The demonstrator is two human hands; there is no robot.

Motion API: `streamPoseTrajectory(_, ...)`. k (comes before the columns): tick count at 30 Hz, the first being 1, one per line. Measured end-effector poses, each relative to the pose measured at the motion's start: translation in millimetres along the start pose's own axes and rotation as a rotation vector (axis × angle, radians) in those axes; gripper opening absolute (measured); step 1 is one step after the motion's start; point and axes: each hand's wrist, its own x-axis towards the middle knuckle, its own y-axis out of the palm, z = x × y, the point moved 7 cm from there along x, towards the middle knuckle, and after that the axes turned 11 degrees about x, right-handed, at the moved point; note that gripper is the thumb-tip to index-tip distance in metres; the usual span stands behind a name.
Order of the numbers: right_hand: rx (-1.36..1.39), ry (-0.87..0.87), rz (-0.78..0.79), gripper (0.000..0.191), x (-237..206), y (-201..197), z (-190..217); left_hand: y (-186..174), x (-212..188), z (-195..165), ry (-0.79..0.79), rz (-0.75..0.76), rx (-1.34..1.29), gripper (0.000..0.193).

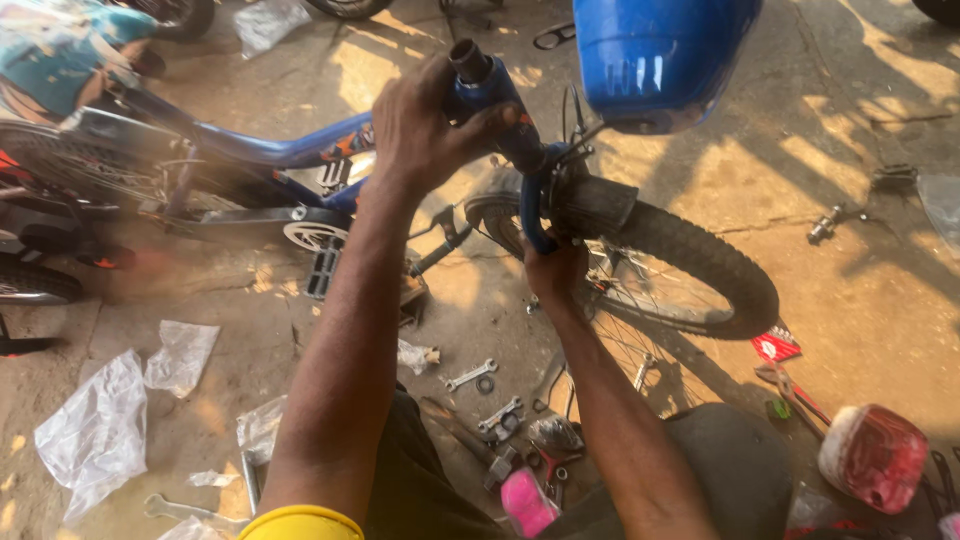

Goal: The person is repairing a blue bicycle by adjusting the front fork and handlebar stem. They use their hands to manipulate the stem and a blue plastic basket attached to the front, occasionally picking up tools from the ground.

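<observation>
Blue-painted steel makes up the small bicycle frame (250, 150), which lies tilted across the sandy concrete floor (880, 300). The left hand (425, 125) is wrapped tight around the blue head tube (490, 95) near its open black top. Below it, the right hand (555, 270) grips the blue fork leg (532, 210), fingers curled behind it, just beside the knobbly black front tyre (700, 270).

A blue plastic basket (660, 55) hangs at the top edge of the view, open side turned away, so its contents cannot be told. A red-and-white plastic tub (873, 457) sits low on the right; what it holds is unclear.

Between the arms, on the ground, lie a small silver spanner (470, 375), a steel washer (485, 384), red-handled pliers (795, 390) further right, and a pink-handled tool (525, 500). Crumpled clear plastic bags (100, 430) are scattered to the left, with a larger spanner (190, 512) near the bottom edge. Bare floor opens to the right of the tyre; the left side is crowded by the frame and a rear wheel (60, 170).
</observation>
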Motion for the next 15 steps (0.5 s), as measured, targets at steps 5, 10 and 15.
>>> streamPoseTrajectory(5,0.075,-0.01,0.015,0.034,3,4,1,3,8,7,0.032,-0.045,-0.019,0.071)
streamPoseTrajectory(10,0.035,0.099,-0.067,0.032,28,3,-8,19,37,15,0.003,-0.023,-0.04,0.072)
streamPoseTrajectory(15,0.087,0.101,0.092,0.03,68,11,-15,51,68,35,-0.07,0.056,-0.119,0.077)
